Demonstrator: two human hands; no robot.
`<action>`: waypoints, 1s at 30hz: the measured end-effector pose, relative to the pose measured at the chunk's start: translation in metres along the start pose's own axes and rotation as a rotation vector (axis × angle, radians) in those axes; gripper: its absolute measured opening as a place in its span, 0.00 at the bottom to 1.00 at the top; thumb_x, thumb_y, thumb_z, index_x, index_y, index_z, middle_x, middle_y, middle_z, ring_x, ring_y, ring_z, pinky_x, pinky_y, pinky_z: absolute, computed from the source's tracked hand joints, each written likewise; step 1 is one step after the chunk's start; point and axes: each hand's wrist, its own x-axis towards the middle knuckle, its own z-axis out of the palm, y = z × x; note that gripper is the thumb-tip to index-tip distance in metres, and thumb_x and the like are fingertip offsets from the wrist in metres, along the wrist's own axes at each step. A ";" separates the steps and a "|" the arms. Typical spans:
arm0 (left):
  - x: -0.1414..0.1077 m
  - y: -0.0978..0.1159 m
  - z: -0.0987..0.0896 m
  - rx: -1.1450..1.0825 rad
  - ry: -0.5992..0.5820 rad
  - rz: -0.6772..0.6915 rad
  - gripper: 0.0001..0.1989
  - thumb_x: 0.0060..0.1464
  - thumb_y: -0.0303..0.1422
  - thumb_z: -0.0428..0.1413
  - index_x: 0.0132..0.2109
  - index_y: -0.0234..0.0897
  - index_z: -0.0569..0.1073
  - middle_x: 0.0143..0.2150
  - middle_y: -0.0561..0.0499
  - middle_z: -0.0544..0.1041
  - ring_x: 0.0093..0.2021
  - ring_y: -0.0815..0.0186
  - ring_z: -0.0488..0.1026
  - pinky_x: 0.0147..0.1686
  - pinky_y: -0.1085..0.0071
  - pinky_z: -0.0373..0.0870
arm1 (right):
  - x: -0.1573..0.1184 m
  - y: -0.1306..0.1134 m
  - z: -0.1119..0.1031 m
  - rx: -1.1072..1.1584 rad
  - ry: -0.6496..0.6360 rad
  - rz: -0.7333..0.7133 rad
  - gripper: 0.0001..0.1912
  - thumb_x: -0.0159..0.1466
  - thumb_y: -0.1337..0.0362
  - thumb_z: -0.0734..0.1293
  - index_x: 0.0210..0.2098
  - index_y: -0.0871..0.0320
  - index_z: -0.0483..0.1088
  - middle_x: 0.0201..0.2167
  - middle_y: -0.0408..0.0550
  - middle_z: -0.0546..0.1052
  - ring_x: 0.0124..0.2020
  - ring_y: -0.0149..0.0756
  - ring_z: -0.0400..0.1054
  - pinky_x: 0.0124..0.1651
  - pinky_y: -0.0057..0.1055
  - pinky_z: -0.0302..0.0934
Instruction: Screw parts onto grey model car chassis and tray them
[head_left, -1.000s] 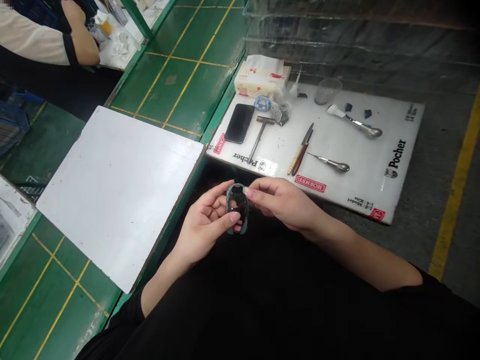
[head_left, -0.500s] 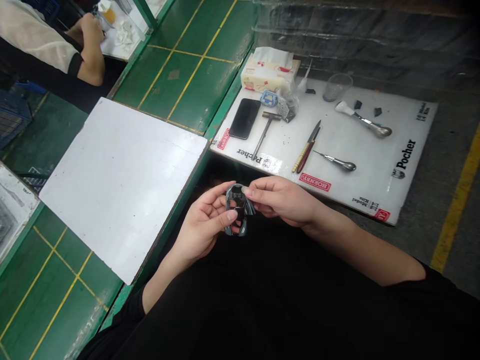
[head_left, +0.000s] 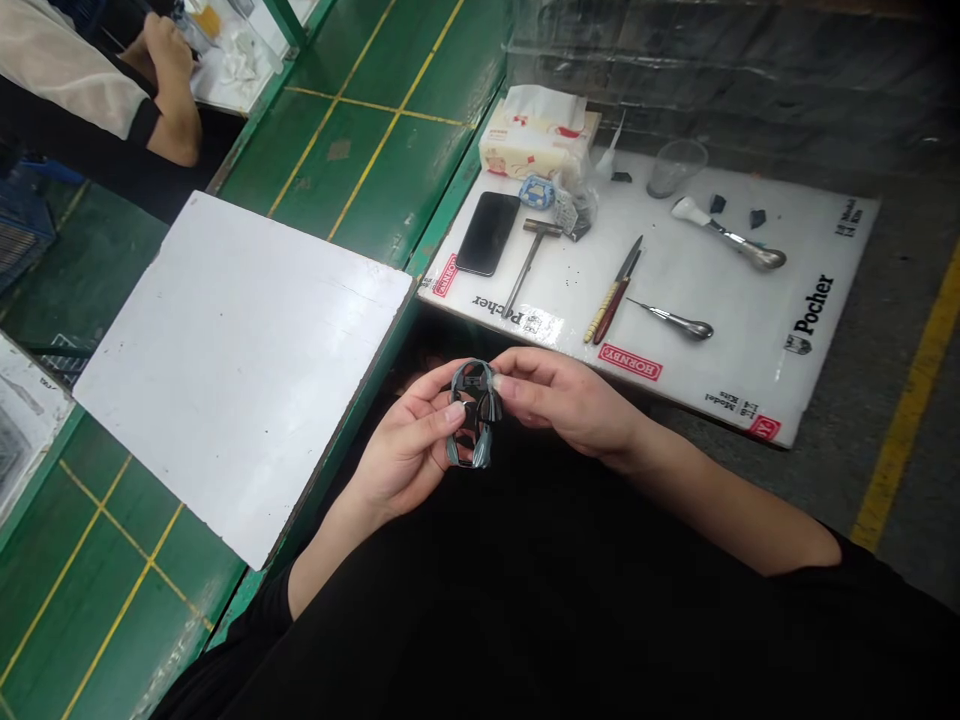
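Note:
In front of my chest I hold a small glossy dark grey model car body shell (head_left: 474, 413), its window openings showing through. My left hand (head_left: 406, 447) cradles it from below and the side, fingers behind the shell and thumb across it. My right hand (head_left: 561, 400) pinches its upper end from the right between thumb and fingertips. The shell's middle is partly hidden by my left thumb. Beyond my hands lies a white Pocher-printed board (head_left: 757, 340) holding a smartphone (head_left: 488, 233), a small hammer (head_left: 529, 262), a craft knife (head_left: 615, 290) and steel-tipped tools (head_left: 679, 323).
A white panel (head_left: 240, 375) lies on the green yellow-lined workbench (head_left: 360, 140) to my left. A tissue box (head_left: 538, 140), a clear cup (head_left: 676, 168) and small dark pieces sit at the board's far edge. A co-worker's arm (head_left: 172, 110) works at the upper left.
The shell has turned in my fingers, showing more of its wheel-arch side and sitting slightly higher. The view has shifted a little, and the co-worker's hand has moved.

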 end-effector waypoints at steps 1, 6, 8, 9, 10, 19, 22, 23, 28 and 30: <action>0.000 0.000 0.000 0.007 0.004 0.004 0.30 0.63 0.36 0.86 0.68 0.44 0.90 0.50 0.48 0.92 0.38 0.65 0.88 0.35 0.73 0.90 | 0.000 0.001 0.000 -0.003 -0.005 0.004 0.27 0.69 0.39 0.90 0.48 0.54 0.86 0.36 0.42 0.82 0.30 0.31 0.66 0.32 0.31 0.60; 0.002 -0.001 -0.001 -0.012 0.004 -0.005 0.29 0.64 0.35 0.85 0.68 0.44 0.90 0.51 0.48 0.91 0.36 0.67 0.87 0.34 0.75 0.89 | -0.002 0.000 -0.001 -0.086 0.010 -0.005 0.26 0.65 0.42 0.94 0.48 0.51 0.88 0.43 0.45 0.87 0.43 0.42 0.79 0.55 0.42 0.80; 0.002 -0.001 -0.001 -0.026 -0.004 -0.009 0.29 0.63 0.35 0.85 0.68 0.43 0.90 0.51 0.48 0.91 0.38 0.66 0.88 0.36 0.74 0.90 | -0.002 0.000 0.000 -0.084 0.009 -0.011 0.26 0.65 0.42 0.94 0.48 0.51 0.88 0.42 0.45 0.87 0.43 0.42 0.79 0.55 0.42 0.80; 0.002 -0.001 0.000 -0.031 -0.008 -0.009 0.30 0.63 0.35 0.86 0.68 0.43 0.90 0.51 0.48 0.92 0.39 0.65 0.89 0.37 0.74 0.91 | -0.002 0.000 0.000 -0.068 0.000 -0.023 0.26 0.66 0.42 0.93 0.48 0.51 0.88 0.42 0.45 0.86 0.43 0.41 0.79 0.55 0.41 0.80; 0.003 -0.001 0.000 -0.034 -0.012 -0.008 0.30 0.63 0.35 0.86 0.68 0.43 0.90 0.51 0.48 0.92 0.39 0.65 0.89 0.38 0.74 0.91 | -0.001 0.001 0.001 -0.045 -0.009 -0.034 0.25 0.67 0.42 0.93 0.47 0.52 0.88 0.41 0.45 0.86 0.42 0.40 0.79 0.52 0.38 0.79; -0.002 -0.004 -0.001 0.123 -0.048 0.127 0.29 0.65 0.30 0.84 0.70 0.48 0.90 0.50 0.51 0.89 0.41 0.66 0.90 0.37 0.74 0.93 | -0.005 0.004 0.000 -0.030 0.005 0.051 0.32 0.69 0.38 0.90 0.33 0.56 0.78 0.24 0.38 0.70 0.25 0.28 0.57 0.27 0.26 0.50; -0.004 -0.006 -0.003 0.176 -0.063 0.162 0.30 0.66 0.30 0.83 0.71 0.48 0.90 0.53 0.49 0.90 0.43 0.64 0.90 0.39 0.73 0.94 | -0.008 -0.002 -0.002 -0.080 -0.002 0.093 0.33 0.69 0.39 0.90 0.30 0.57 0.77 0.24 0.39 0.69 0.25 0.28 0.56 0.26 0.26 0.49; -0.004 -0.006 -0.003 0.182 -0.068 0.161 0.30 0.66 0.30 0.84 0.71 0.48 0.90 0.54 0.49 0.90 0.44 0.64 0.91 0.39 0.73 0.94 | -0.008 -0.004 -0.003 -0.052 -0.017 0.130 0.34 0.68 0.39 0.91 0.30 0.57 0.77 0.23 0.38 0.68 0.24 0.27 0.55 0.25 0.25 0.47; -0.001 -0.004 -0.001 0.059 -0.051 0.064 0.29 0.64 0.33 0.85 0.69 0.46 0.91 0.53 0.48 0.92 0.42 0.64 0.90 0.39 0.73 0.92 | -0.004 0.001 -0.001 0.264 -0.055 0.190 0.34 0.69 0.34 0.89 0.36 0.59 0.83 0.25 0.41 0.72 0.23 0.26 0.55 0.22 0.24 0.44; 0.000 -0.002 0.000 -0.019 -0.028 0.016 0.29 0.63 0.36 0.85 0.69 0.45 0.91 0.53 0.48 0.93 0.42 0.64 0.91 0.42 0.72 0.93 | -0.004 0.007 0.001 0.354 -0.015 0.163 0.32 0.69 0.36 0.90 0.39 0.60 0.84 0.30 0.44 0.78 0.23 0.26 0.57 0.22 0.23 0.45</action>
